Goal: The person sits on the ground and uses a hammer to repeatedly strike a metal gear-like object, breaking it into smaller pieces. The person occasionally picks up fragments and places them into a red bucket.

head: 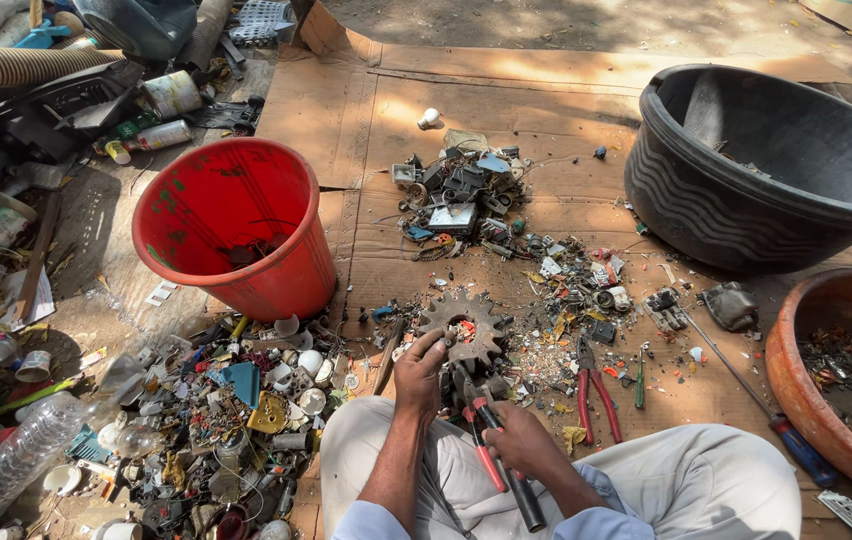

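Observation:
I sit on cardboard with my knees apart. My left hand (419,372) rests on the near edge of a rusty toothed gear wheel (461,325) lying flat on the ground, fingers curled on a small part there. My right hand (516,437) grips a pair of red-handled pliers (486,455) together with a dark rod (524,500); the plier jaws point toward the gear. Small scrap bits lie on and around the gear.
A red bucket (236,225) stands to the left, a big black tub (766,165) at the right, an orange basin (826,380) of scrap beside my right knee. Second red pliers (594,395), a green screwdriver (640,380) and heaps of electronic scrap (461,195) surround me.

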